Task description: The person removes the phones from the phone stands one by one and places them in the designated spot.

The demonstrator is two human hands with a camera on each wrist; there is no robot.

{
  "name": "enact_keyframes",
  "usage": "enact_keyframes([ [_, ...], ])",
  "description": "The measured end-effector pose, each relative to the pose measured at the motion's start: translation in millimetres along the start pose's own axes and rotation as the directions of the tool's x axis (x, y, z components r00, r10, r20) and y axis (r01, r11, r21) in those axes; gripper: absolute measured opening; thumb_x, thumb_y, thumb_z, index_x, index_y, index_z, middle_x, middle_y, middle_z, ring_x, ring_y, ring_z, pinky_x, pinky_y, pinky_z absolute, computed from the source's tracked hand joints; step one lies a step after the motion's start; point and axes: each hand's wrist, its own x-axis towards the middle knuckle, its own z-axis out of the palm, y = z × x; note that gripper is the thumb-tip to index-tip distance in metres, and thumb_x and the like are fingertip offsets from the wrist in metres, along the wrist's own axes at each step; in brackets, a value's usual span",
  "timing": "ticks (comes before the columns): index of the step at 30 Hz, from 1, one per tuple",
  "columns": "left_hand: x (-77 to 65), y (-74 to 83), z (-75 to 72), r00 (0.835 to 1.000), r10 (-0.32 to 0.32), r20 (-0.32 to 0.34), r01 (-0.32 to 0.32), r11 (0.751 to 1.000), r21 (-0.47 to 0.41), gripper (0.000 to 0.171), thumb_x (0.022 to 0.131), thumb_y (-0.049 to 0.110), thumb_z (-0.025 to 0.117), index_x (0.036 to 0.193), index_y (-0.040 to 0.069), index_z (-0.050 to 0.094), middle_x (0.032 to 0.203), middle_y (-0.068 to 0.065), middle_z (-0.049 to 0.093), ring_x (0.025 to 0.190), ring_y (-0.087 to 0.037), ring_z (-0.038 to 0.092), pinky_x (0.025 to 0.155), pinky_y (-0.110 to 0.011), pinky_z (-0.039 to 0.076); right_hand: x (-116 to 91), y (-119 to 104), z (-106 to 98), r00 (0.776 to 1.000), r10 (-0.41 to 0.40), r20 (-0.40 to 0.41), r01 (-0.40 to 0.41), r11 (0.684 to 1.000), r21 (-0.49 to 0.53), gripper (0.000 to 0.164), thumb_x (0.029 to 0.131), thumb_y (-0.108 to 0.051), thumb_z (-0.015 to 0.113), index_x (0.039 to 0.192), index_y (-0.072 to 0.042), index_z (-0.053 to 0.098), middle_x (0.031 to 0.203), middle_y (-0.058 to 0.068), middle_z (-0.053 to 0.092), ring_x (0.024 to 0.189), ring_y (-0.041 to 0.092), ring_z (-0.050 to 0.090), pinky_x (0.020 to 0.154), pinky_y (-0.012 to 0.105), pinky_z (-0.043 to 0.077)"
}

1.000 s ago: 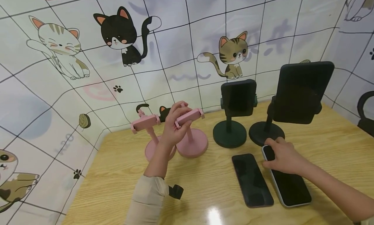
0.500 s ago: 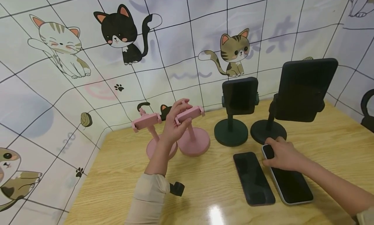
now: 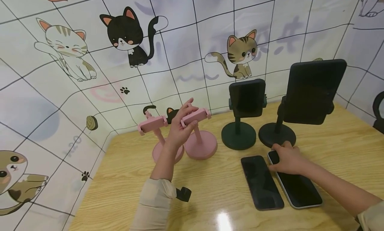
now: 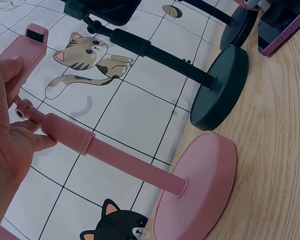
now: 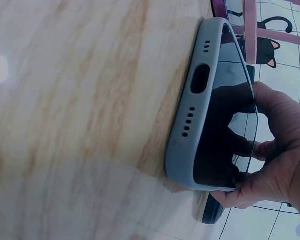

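My left hand grips the clamp of a pink phone stand, thumb on the clamp's front. In the left wrist view, other fingers reach behind the clamp, beside the ribbed collar of the post. My right hand holds the upper end of a smartphone across its edges. This phone lies screen up and wears a pale grey case with a port opening at its bottom. Left of it is a second dark smartphone, flat on the table and untouched.
Another pink stand stands left, partly behind my forearm. A dark green stand bears a phone, and a black stand bears a tablet. Behind the wooden table hangs a cat-patterned backdrop. A dark looped object is at far right.
The grey-cased phone's upper end has shifted slightly left under my right hand. A finger of my left hand has straightened a little over the pink clamp, while the stands stay put.
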Motion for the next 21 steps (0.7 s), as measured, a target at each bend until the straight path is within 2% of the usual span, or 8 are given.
enact_keyframes([
  [4, -0.6, -13.4, -3.1, 1.0, 0.011, 0.007, -0.011, 1.0, -0.003, 0.035, 0.082, -0.011, 0.055, 0.116, -0.003, 0.05, 0.145, -0.013, 0.027, 0.131, -0.021, 0.029, 0.088, -0.032, 0.042, 0.9, 0.6, 2.3, 1.0, 0.007, 0.003, -0.007, 1.0, 0.006, 0.067, 0.062, -0.035, 0.076, 0.107, 0.008, 0.052, 0.095, 0.035, 0.042, 0.082, 0.053, 0.042, 0.064, 0.055, 0.038],
  [11, -1.0, -14.4, -4.9, 0.999, -0.023, 0.023, 0.023, 1.0, -0.006, 0.035, 0.086, 0.0, 0.057, 0.12, -0.001, 0.05, 0.147, -0.007, 0.025, 0.133, -0.017, 0.026, 0.094, -0.042, 0.038, 3.4, 0.7, 5.2, 0.999, 0.023, 0.024, -0.023, 1.0, -0.009, 0.066, 0.063, -0.034, 0.076, 0.106, 0.01, 0.052, 0.096, 0.035, 0.043, 0.089, 0.058, 0.036, 0.066, 0.058, 0.038],
  [18, 0.1, 16.0, 0.3, 0.995, -0.096, 0.008, 0.096, 0.995, -0.027, 0.036, 0.084, -0.012, 0.052, 0.119, -0.012, 0.045, 0.146, -0.018, 0.021, 0.134, -0.028, 0.021, 0.097, -0.048, 0.034, 3.3, -0.5, 3.5, 0.998, 0.052, 0.048, -0.05, 0.998, -0.03, 0.067, 0.064, -0.038, 0.075, 0.107, 0.008, 0.052, 0.097, 0.035, 0.043, 0.089, 0.058, 0.036, 0.061, 0.055, 0.041],
  [21, -0.1, 16.1, 0.1, 0.994, -0.107, 0.004, 0.107, 0.994, -0.03, 0.038, 0.084, -0.012, 0.052, 0.121, -0.013, 0.044, 0.146, -0.018, 0.02, 0.134, -0.027, 0.02, 0.099, -0.047, 0.032, 3.3, -1.4, 2.6, 0.997, 0.059, 0.058, -0.058, 0.998, -0.031, 0.067, 0.064, -0.038, 0.075, 0.108, 0.007, 0.052, 0.098, 0.035, 0.043, 0.09, 0.058, 0.036, 0.06, 0.055, 0.041],
])
